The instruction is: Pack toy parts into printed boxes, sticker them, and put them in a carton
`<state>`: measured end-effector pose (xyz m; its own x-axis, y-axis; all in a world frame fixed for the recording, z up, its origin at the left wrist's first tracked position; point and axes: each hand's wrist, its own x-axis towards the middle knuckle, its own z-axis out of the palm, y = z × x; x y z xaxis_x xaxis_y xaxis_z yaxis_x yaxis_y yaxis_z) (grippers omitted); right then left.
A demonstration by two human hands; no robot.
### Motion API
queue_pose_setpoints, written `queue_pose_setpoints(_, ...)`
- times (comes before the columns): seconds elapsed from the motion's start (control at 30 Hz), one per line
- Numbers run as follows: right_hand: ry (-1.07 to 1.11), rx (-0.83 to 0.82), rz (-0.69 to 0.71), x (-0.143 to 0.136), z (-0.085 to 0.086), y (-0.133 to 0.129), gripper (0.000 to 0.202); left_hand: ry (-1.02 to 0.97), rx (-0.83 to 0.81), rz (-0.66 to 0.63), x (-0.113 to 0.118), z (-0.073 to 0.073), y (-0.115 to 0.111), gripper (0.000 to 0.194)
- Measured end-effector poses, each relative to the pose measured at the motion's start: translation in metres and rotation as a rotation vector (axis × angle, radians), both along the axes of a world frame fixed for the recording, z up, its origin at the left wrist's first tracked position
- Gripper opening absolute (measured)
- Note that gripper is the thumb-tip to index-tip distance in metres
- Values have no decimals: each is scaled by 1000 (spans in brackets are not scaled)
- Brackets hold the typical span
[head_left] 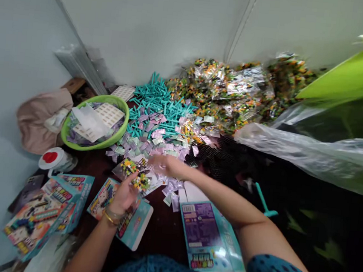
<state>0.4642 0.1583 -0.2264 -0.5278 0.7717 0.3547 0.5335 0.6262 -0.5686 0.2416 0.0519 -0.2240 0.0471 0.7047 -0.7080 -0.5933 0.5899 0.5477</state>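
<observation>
The left hand (pixel 124 195) nearly closes its fingers on a clear plastic packet of orange, green and black pieces (pixel 141 181); the right (blurred, finger opening unclear) hand (pixel 171 167) is near small lilac sachets (pixel 171 186). A slack pinch could drop the packet.

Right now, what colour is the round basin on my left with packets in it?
The basin is bright lime green, best seen in the head view.

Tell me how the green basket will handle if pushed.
The green basket looks like firm plastic, so should hold its shape. Being wide, it would probably slide before tipping. The loose sheets heaped inside might slip out if tilted.
</observation>
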Motion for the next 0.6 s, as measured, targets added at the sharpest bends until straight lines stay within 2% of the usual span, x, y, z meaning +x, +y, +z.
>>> queue_pose_setpoints(0.07,-95,-34,-162,1,7,47,24,10,-13,-19,-9,-3,-4,23)
queue_pose_setpoints(0.13,-208,-79,-417,12,15,91,27,-36,6,-49,-14,-5,-13,23)
queue_pose_setpoints(0.17,-246,-99,-490,18,17,106,28,-60,19,-51,-15,-6,-17,24)
queue_pose_setpoints(0.23,-311,-136,-579,26,18,120,29,-91,38,-35,-18,-6,-27,24)
queue_pose_setpoints(0.27,-333,-154,-602,26,16,116,32,-93,45,-18,-21,-6,-31,24)
queue_pose_setpoints(0.33,-357,-149,-665,19,9,90,38,-74,72,34,-25,-7,-36,21)
queue_pose_setpoints(0.37,-352,-115,-685,12,5,67,40,-69,89,53,-27,-8,-38,19)
queue_pose_setpoints(0.43,-300,2,-651,-8,-5,5,40,-80,117,50,-28,-11,-41,18)
queue_pose_setpoints(0.47,-262,54,-553,-21,-10,-32,39,-90,128,36,-25,-13,-43,20)
queue_pose_setpoints(0.53,-174,98,-256,-47,-21,-102,36,-73,174,55,-16,-15,-47,24)
queue_pose_setpoints(0.57,-136,108,-151,-59,-26,-131,35,-42,208,89,-10,-16,-50,27)
queue_pose_setpoints(0.6,-90,107,-103,-69,-30,-155,35,-1,245,134,-4,-17,-54,29)
